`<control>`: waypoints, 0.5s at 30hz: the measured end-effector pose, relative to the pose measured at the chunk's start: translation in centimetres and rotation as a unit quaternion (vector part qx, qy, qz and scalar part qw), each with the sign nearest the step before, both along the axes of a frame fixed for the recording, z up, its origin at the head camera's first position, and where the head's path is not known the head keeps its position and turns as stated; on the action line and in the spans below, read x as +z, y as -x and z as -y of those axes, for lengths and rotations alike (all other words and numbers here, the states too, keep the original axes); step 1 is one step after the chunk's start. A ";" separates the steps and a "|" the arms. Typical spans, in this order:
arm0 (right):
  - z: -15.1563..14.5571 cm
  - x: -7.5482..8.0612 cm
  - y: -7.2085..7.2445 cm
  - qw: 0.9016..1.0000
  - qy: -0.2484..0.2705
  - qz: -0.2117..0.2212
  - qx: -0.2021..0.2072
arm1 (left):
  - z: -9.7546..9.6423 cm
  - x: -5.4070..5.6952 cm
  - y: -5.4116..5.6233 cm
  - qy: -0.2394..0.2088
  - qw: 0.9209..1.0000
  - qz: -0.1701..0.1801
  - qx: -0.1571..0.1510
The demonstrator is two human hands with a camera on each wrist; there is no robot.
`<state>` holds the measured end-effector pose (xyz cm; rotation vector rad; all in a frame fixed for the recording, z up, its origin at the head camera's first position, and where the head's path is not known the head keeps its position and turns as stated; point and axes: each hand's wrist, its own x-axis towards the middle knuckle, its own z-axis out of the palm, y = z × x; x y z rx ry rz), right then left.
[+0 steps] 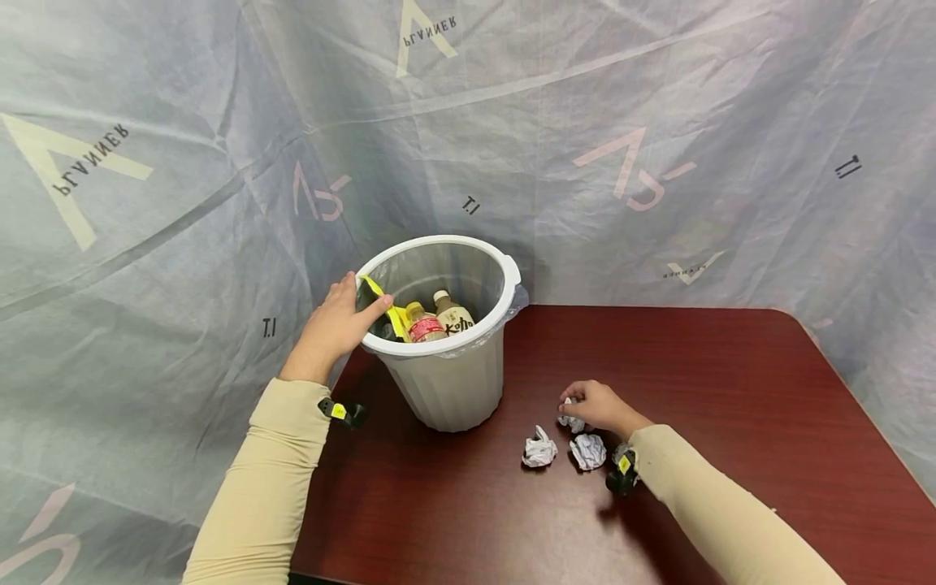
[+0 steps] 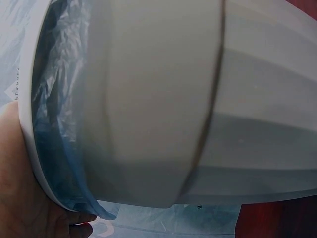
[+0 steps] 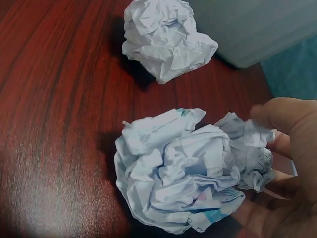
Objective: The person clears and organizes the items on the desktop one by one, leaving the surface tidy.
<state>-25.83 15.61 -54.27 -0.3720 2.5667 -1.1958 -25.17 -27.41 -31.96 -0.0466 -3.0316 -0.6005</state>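
Note:
My left hand (image 1: 335,323) grips the rim of a white trash can (image 1: 453,382), its thumb over the inner edge and its fingers along the outside. In the left wrist view the can's ribbed wall fills most of the picture, and a clear plastic liner (image 2: 69,99) hangs out under the rim. On the table, my right hand (image 1: 598,406) curls its fingers around a crumpled paper ball (image 3: 250,151). A larger paper ball (image 3: 178,168) sits right beside that hand, and another paper ball (image 3: 166,39) lies closer to the can.
Inside the can are a bottle with a red label (image 1: 426,327), a bottle with a white label (image 1: 455,315) and a yellow wrapper (image 1: 398,319). The can stands on a dark red table (image 1: 673,366). Grey printed sheeting (image 1: 556,162) hangs behind and to the left.

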 end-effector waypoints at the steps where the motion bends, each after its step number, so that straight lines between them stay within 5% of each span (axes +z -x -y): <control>1: 0.0 -0.1 0.0 1.000 0.003 0.003 -0.001 | 0.0 0.0 0.0 0.000 1.000 0.000 -0.001; 8: -0.6 0.2 0.5 0.999 0.042 0.013 -0.023 | -0.2 0.0 0.0 -0.002 1.000 -0.002 -0.001; 15: -1.6 2.5 1.8 0.997 0.072 -0.009 -0.018 | 0.0 0.0 0.0 0.000 1.000 0.002 -0.002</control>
